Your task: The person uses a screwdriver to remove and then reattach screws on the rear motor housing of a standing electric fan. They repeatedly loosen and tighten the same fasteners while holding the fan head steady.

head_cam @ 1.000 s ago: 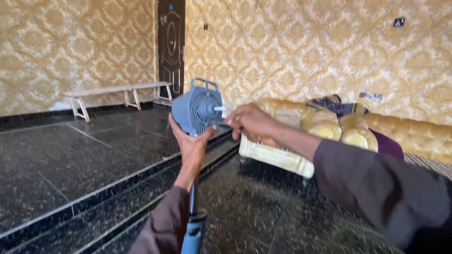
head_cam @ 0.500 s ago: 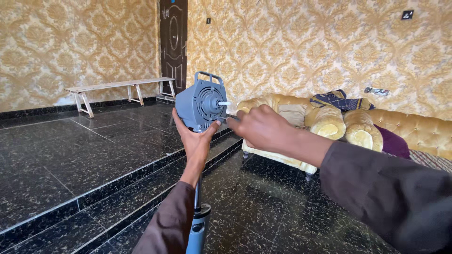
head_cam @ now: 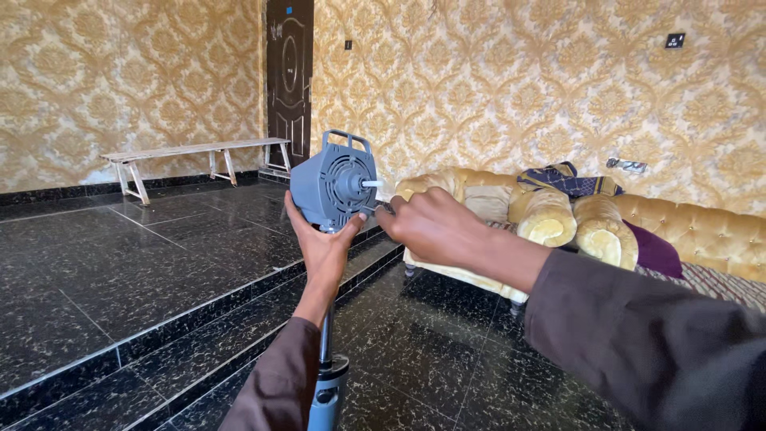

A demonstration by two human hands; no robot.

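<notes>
Cradling the grey fan motor head (head_cam: 333, 182) from below, my left hand (head_cam: 321, 243) has its palm under the housing and its thumb up along the 4 o'clock edge, the grip wrapped loosely about the lower rim rather than clamped hard. In the head view the motor sits at about 11 o'clock from the picture's middle, atop a thin metal pole (head_cam: 326, 335) that drops to a grey collar (head_cam: 328, 391) at 6 o'clock. I judge the housing stiff and fairly heavy for its size, top-heavy on that slim pole, its ribbed plastic offering decent purchase; the body or the handle loop at its 12 o'clock edge looks the safest hold, not the short white shaft (head_cam: 371, 183) jutting at 3 o'clock. My right hand (head_cam: 435, 227) comes in from 3 o'clock, fingers curled close together by the housing's lower edge just under the shaft; whether they pinch anything small I cannot tell. Behind, a gold sofa (head_cam: 702, 231) stands at 3 o'clock and a wooden bench (head_cam: 191, 150) at 10 o'clock.
</notes>
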